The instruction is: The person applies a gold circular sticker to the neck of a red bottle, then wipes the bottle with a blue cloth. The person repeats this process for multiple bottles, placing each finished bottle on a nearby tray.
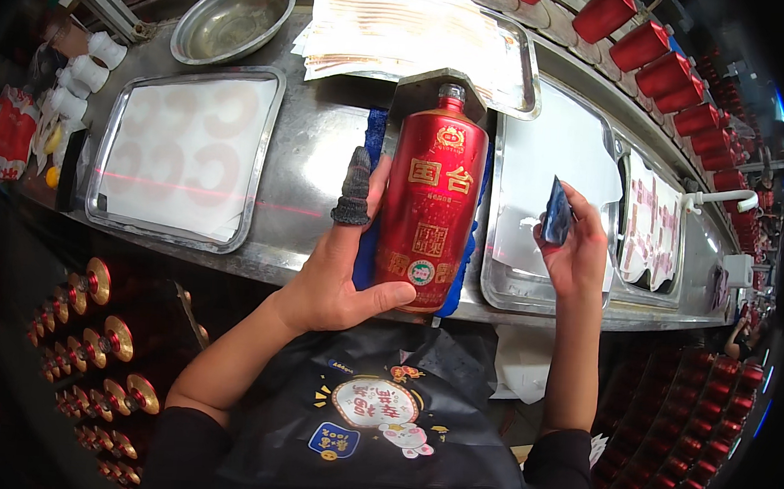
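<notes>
A red liquor bottle (430,215) with gold lettering and a clear neck lies on a blue cloth (465,268) on the steel bench. My left hand (340,273) grips it along its left side, the thumb across its lower front near a round white and green sticker (421,272). A dark knitted finger cover (354,187) sits on one finger of that hand. To the right of the bottle, my right hand (579,239) is raised over a tray, pinching a small dark blue flat piece (557,214) that looks like a scraper.
Trays with paper sheets flank the bottle: one left (266,158), one right (489,292). Behind lie a stack of printed sheets (398,31) and a metal bowl (233,20). Red bottles (667,77) line the far right; more stand below the bench (689,420) and at lower left (99,342).
</notes>
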Motion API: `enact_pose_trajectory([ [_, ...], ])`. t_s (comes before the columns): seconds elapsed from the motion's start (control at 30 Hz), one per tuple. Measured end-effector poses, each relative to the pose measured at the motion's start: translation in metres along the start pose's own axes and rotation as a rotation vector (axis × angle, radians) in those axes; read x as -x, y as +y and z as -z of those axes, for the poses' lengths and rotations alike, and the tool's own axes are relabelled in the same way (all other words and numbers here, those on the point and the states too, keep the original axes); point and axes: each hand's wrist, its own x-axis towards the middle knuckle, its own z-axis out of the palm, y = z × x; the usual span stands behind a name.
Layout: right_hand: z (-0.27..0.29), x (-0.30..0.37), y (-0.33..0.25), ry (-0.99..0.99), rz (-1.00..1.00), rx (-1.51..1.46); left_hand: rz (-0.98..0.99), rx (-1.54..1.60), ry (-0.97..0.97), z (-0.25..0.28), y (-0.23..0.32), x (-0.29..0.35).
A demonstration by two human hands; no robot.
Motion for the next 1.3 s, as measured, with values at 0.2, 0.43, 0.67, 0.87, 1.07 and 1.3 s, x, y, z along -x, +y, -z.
enact_pose_trajectory([
  [0.2, -0.030, 0.088, 0.024, -0.522, 0.960, 1.149, 0.053, -0.025, -0.034, -0.002, 0.002, 0.004],
  [0.43, -0.145, 0.007, -0.026, -0.473, 1.376, 1.185, -0.013, -0.017, 0.001, -0.008, 0.001, 0.005],
  [0.67, -0.164, 0.018, -0.030, -0.984, 1.174, 1.323, -0.002, -0.059, 0.004, -0.009, 0.006, 0.005],
  [0.87, -0.147, 0.029, -0.029, -0.566, 1.309, 1.123, -0.032, -0.113, 0.105, -0.015, 0.015, 0.007],
  [1.07, -0.090, 0.029, 0.009, -0.317, 1.207, 1.099, 0.064, 0.206, 0.190, -0.021, 0.012, -0.008],
  [1.3, -0.098, 0.017, -0.003, -0.414, 1.132, 1.191, 0.071, 0.237, 0.128, -0.015, 0.006, 0.000],
])
